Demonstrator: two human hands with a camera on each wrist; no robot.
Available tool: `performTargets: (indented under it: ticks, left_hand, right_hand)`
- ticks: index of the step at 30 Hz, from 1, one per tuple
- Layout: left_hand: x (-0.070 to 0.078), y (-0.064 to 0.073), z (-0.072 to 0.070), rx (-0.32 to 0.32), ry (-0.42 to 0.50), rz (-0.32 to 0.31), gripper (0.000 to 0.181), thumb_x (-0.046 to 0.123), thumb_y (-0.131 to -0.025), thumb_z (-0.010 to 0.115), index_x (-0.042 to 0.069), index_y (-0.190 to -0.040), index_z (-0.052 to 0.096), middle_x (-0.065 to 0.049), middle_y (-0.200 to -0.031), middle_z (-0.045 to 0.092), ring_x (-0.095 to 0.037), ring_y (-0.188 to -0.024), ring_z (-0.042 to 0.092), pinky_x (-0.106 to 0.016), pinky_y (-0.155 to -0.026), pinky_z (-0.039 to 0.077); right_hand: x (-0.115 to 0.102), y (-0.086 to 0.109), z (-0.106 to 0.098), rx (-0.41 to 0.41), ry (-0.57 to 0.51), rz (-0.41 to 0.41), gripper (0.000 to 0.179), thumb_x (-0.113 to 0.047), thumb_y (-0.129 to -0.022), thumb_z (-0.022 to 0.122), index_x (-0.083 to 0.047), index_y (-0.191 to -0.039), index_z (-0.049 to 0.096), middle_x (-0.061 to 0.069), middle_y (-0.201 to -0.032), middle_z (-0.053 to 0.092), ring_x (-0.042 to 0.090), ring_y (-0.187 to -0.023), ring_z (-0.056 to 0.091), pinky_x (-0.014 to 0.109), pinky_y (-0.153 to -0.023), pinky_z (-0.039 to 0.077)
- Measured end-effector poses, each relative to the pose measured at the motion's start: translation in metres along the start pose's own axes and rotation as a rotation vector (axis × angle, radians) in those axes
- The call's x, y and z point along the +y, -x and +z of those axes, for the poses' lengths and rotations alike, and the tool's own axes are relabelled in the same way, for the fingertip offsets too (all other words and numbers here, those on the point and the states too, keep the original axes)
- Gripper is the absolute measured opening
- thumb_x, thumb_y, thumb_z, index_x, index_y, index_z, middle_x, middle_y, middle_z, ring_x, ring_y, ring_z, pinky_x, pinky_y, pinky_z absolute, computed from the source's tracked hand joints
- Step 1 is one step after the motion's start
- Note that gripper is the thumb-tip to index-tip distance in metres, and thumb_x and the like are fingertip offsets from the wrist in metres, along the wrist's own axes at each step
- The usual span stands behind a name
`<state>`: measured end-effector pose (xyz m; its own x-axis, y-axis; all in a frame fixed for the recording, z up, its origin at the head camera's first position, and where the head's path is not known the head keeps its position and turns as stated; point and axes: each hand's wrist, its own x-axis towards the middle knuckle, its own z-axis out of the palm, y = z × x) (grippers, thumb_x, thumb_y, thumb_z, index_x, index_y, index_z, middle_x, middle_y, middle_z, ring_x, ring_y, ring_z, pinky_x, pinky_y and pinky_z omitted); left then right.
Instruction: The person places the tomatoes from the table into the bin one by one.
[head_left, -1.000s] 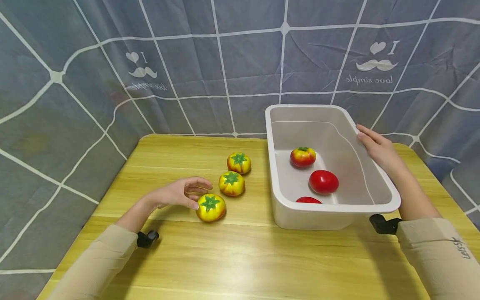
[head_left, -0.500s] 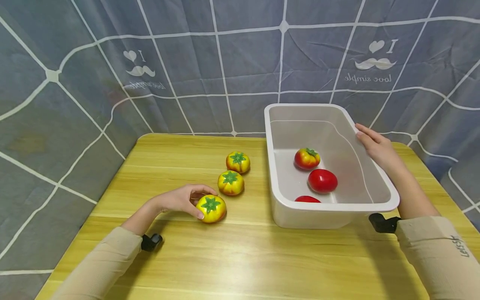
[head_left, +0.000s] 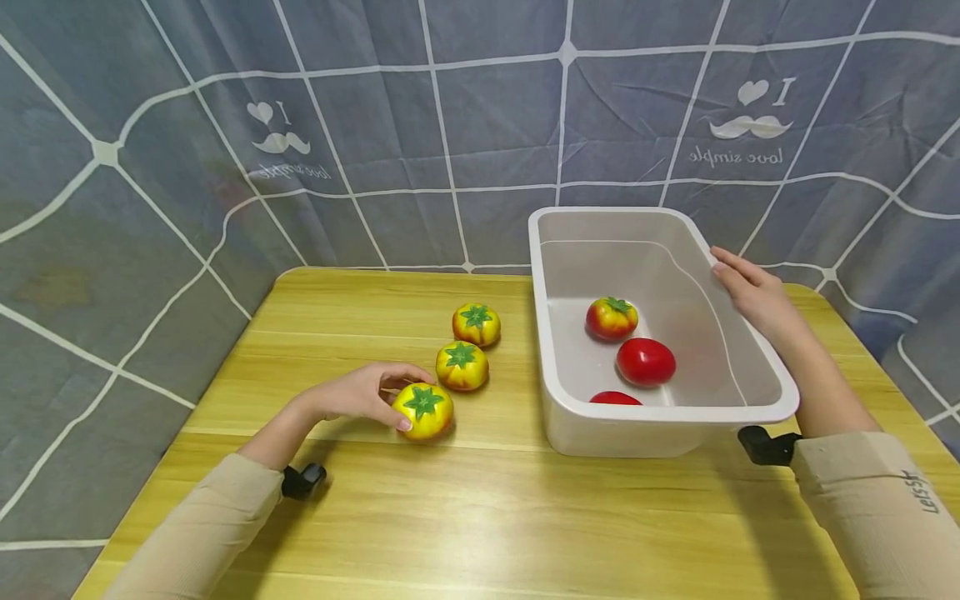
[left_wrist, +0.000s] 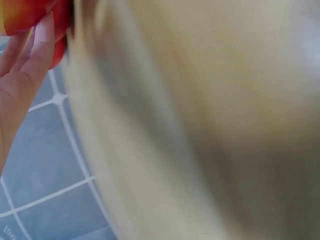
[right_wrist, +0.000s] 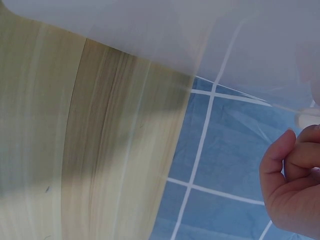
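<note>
In the head view my left hand (head_left: 362,393) holds a yellow-and-red toy tomato (head_left: 429,415) with a green star-shaped top, thumb on the near side and fingers behind. Part of that tomato shows at the top left corner of the left wrist view, against the fingers (left_wrist: 40,52). Two similar tomatoes, a middle one (head_left: 462,367) and a far one (head_left: 476,325), sit just beyond it on the table. My right hand (head_left: 761,304) grips the right rim of a white plastic bin (head_left: 551,350); its curled fingers show below the rim in the right wrist view.
Inside the bin lie a yellow-and-red tomato (head_left: 612,320), a plain red one (head_left: 646,362) and another red one (head_left: 617,398) partly hidden by the near wall. A wooden table (head_left: 465,517) bears everything. A grey-blue checked curtain (head_left: 495,133) hangs behind and at the sides.
My left hand has moved right and closed round the nearest tomato, which has shifted slightly. The yellow-and-red tomato in the bin has rocked a little to the right. The right hand stays on the rim.
</note>
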<state>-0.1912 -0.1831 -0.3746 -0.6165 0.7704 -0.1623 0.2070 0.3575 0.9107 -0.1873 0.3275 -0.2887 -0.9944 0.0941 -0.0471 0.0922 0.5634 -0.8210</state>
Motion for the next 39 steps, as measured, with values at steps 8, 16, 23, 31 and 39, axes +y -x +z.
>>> performTargets:
  ticks: [8, 16, 23, 31, 39]
  left_hand:
    - [0.023, -0.003, -0.016, 0.083, -0.025, 0.024, 0.060, 0.012, -0.076, 0.076, 0.006, -0.130, 0.051, -0.010, -0.130, 0.051, -0.026, -0.112, 0.050, -0.038, -0.093, 0.043]
    - [0.040, -0.011, -0.023, 0.136, -0.046, 0.071, 0.059, 0.011, -0.076, 0.075, 0.005, -0.130, 0.051, -0.009, -0.127, 0.054, -0.024, -0.110, 0.051, -0.038, -0.091, 0.045]
    - [0.054, -0.020, -0.022, 0.235, -0.039, 0.111, 0.059, 0.009, -0.075, 0.076, 0.002, -0.129, 0.052, -0.011, -0.125, 0.054, -0.022, -0.108, 0.052, -0.036, -0.090, 0.046]
    - [0.071, -0.029, -0.022, 0.305, -0.025, 0.133, 0.058, 0.008, -0.076, 0.075, 0.004, -0.129, 0.052, -0.010, -0.125, 0.054, -0.023, -0.108, 0.053, -0.037, -0.090, 0.046]
    - [0.088, -0.038, -0.021, 0.347, 0.001, 0.135, 0.058, 0.007, -0.077, 0.073, 0.002, -0.130, 0.050, -0.013, -0.124, 0.054, -0.024, -0.104, 0.054, -0.035, -0.089, 0.047]
  right_hand:
    - [0.000, 0.001, 0.000, 0.000, -0.016, -0.010, 0.061, -0.046, -0.096, 0.039, -0.018, -0.148, 0.024, 0.028, -0.145, 0.026, -0.013, -0.076, 0.045, 0.009, -0.061, 0.046]
    - [0.001, 0.001, 0.000, 0.003, -0.024, -0.012, 0.060, -0.046, -0.096, 0.040, -0.018, -0.148, 0.025, 0.028, -0.144, 0.027, -0.014, -0.075, 0.046, 0.009, -0.062, 0.046]
    - [0.002, 0.002, 0.001, 0.007, -0.026, -0.015, 0.060, -0.046, -0.096, 0.039, -0.018, -0.148, 0.025, 0.028, -0.145, 0.026, -0.015, -0.074, 0.046, 0.009, -0.061, 0.046]
    - [0.001, 0.002, 0.000, -0.005, -0.018, -0.010, 0.061, -0.046, -0.097, 0.038, -0.017, -0.148, 0.023, 0.027, -0.145, 0.025, -0.013, -0.076, 0.044, 0.009, -0.061, 0.045]
    - [0.001, 0.003, 0.001, -0.003, -0.026, -0.013, 0.061, -0.046, -0.097, 0.038, -0.017, -0.148, 0.023, 0.027, -0.145, 0.025, -0.013, -0.077, 0.044, 0.009, -0.062, 0.045]
